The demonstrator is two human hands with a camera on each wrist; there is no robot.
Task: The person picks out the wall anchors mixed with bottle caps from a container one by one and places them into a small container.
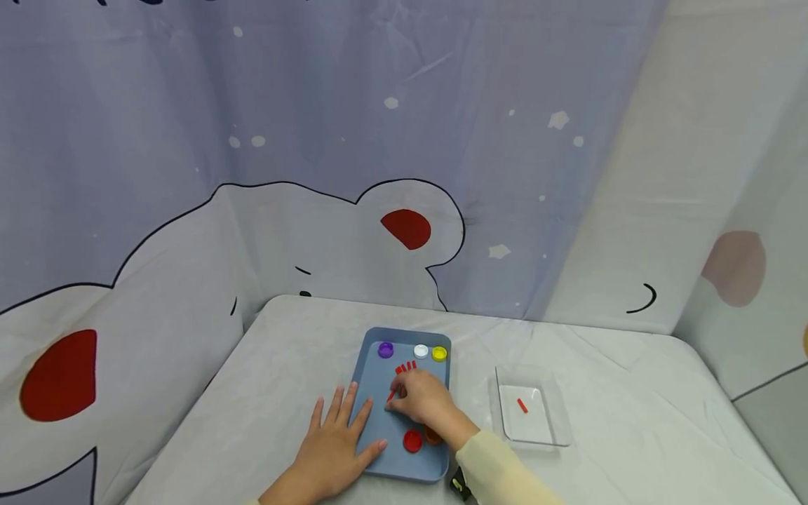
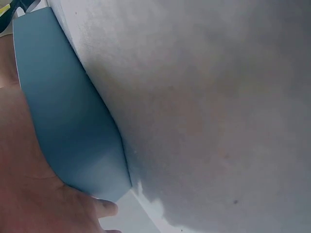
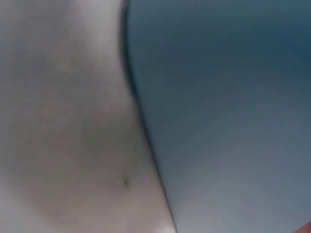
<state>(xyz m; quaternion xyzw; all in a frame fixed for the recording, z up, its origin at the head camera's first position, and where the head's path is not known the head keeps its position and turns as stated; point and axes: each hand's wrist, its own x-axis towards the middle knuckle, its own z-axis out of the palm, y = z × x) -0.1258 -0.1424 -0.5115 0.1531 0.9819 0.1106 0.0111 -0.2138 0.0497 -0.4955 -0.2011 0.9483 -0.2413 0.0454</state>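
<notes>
Right hand (image 1: 424,401) pinches a red stick (image 1: 391,395) at the tray (image 1: 377,372), seemingly placing it; left hand (image 1: 330,449), fingers spread, braces the left edge; next calls for gentle release.

On tray (image 1: 375,372): one dish (image 1: 386,350) is sitting at 11 o'clock, two dishes (image 1: 421,351) near 1 | sticks (image 1: 409,365) are lying toward 12 | two nearer dishes (image 1: 413,441) are sitting near 5 | box (image 1: 558,414) is standing at tray's 3, holding one stick (image 1: 522,405)

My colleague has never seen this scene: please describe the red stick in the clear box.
On the white-covered table, look right of the blue tray for a clear box. The small red stick lies slanted inside it. Other visible red sticks are at the tray; only this one is in the box.
</notes>
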